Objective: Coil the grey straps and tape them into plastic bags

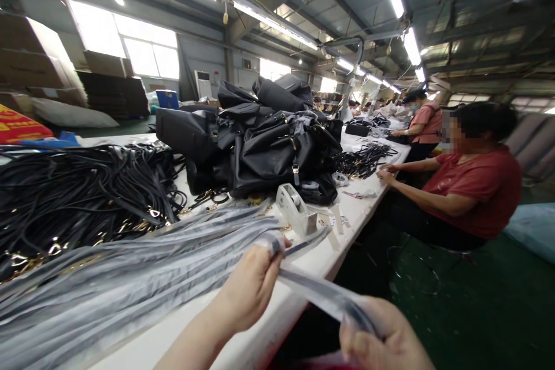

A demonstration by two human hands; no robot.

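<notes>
A black bag strap (321, 289) in whitish wrapping runs between my two hands, past the table's front edge. My left hand (255, 269) is closed around one part of it, just above the table. Lower right, my right hand (384, 335) grips another part, its fingers wrapped round the strap. Many wrapped straps (143, 272) lie side by side on the table to the left of my hands. Just beyond my left hand stands a pale tape dispenser (295, 211).
Unwrapped black straps with gold clasps (95, 191) are heaped at left. Black bags (260, 144) form a tall pile behind the dispenser. A co-worker in a red shirt (472, 191) sits along the right side of the white table (323, 254). Cardboard boxes (34, 63) stand far left.
</notes>
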